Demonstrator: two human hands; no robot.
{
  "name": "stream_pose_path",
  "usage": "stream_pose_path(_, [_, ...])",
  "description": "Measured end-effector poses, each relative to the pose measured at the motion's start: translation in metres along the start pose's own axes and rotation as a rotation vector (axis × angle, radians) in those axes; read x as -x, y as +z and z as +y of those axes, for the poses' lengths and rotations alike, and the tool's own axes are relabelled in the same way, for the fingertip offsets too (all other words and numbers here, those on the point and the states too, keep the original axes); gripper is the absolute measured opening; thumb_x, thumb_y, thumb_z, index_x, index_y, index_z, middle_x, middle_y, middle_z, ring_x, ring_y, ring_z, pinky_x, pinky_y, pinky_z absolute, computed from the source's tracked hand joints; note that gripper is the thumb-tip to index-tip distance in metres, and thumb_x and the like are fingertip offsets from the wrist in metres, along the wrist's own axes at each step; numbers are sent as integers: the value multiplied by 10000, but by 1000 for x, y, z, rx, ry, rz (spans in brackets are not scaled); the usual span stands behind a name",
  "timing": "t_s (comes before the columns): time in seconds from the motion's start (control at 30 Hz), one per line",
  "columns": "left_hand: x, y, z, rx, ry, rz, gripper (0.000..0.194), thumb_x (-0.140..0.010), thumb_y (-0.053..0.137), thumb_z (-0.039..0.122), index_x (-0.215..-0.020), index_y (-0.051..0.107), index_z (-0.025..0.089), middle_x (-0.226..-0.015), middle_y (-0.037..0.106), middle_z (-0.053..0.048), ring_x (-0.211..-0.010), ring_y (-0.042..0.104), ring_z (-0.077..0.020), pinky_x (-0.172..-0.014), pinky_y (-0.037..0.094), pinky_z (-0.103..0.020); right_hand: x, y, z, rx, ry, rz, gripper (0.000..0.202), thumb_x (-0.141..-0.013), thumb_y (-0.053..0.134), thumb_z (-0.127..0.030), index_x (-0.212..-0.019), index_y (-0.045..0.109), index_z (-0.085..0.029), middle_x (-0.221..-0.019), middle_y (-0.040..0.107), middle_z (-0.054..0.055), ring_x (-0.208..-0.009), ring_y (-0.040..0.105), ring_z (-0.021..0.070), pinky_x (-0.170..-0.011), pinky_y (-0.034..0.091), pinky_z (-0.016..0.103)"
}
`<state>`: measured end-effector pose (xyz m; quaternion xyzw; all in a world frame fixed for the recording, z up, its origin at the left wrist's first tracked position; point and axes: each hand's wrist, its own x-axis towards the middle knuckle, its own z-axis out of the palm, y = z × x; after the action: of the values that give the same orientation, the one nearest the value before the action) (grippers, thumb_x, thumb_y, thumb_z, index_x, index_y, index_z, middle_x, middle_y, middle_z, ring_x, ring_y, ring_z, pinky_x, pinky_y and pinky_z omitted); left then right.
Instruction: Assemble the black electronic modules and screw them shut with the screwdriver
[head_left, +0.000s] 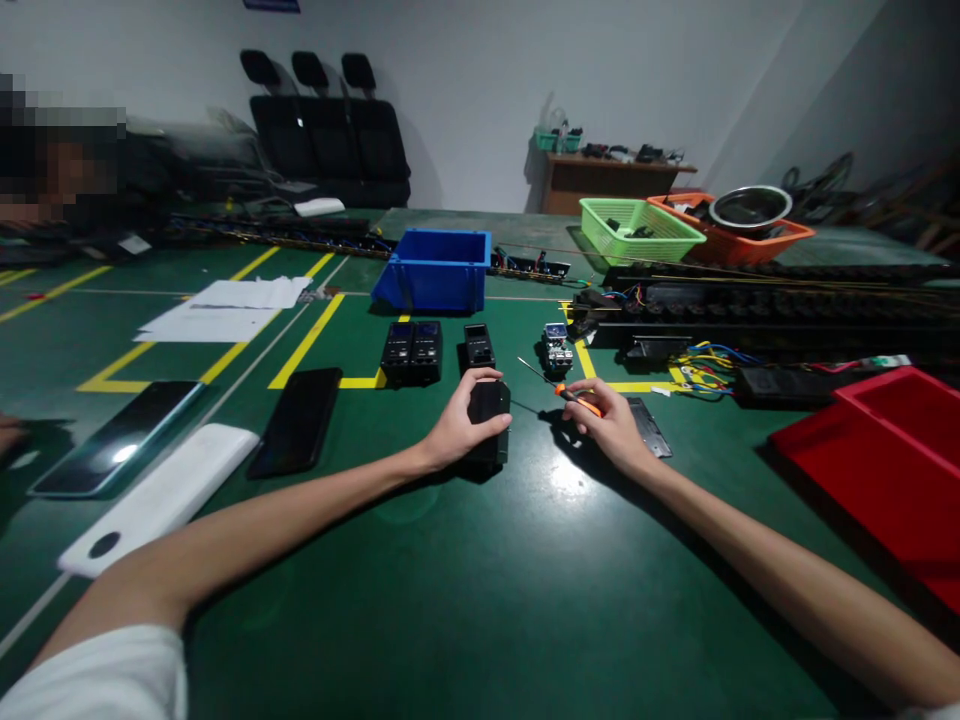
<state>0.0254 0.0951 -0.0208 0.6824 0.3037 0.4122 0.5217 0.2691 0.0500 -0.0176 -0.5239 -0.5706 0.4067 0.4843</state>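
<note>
My left hand [466, 420] is closed around a black box-shaped device [491, 402] on the green table, thumb and fingers on its sides. In my right hand [606, 425] is a screwdriver [576, 398] with an orange and black handle; its thin shaft points up and left, its tip apart from the device. Just beyond my left hand stands a similar black device [478, 345]. Two more black devices [412, 352] stand side by side to its left. A small module with exposed parts [556, 348] stands beyond the screwdriver. Partly behind my right hand lies a flat dark plate [651, 428].
A blue bin [442, 285] stands at the back. Red trays [862, 470] lie at right, near loose wires [709, 368] and long black assemblies [697, 330]. A black phone [296, 422], a white long object [161, 500] and papers [225, 308] lie left. Another person is at far left.
</note>
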Motion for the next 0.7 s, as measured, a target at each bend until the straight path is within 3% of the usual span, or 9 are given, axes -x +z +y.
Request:
stream_pose_path(0.17, [1,1,0,108,-41,61,671,-715,774,350,-1260,401,228,-1156,550,-80,-982,575,-195,-804,507,-304,3,1,-4,6,5,-17,302,-824,638,-373,-1059,586,-190,-761,668,21,-550,510,106,-482,358,221])
stream_pose_path(0.33, [-1,1,0,231,-171,153,821,-649,832,322,-1322,368,249,-1068,608,-73,-885,622,-198,-729,539,-313,3,0,-5,-27,12,-9,332,-808,671,-396,-1080,611,-215,-790,676,23,-541,510,107,-463,366,222])
stream_pose_path(0.53, [-5,2,3,221,-166,123,577,-680,817,336,-1135,512,155,-1137,617,-123,-943,646,-229,-727,541,-306,3,-1,-4,-60,4,-28,332,-810,690,-378,-1080,646,-189,-766,657,21,-538,481,87,-476,368,218])
stream_pose_path(0.7, [-4,5,9,364,-175,96,607,-732,781,315,-1175,377,218,-1090,623,-92,-836,693,-218,-701,557,-332,1,-2,0,-102,50,-2,319,-814,676,-378,-1056,597,-186,-698,624,-8,-508,473,81,-460,353,205])
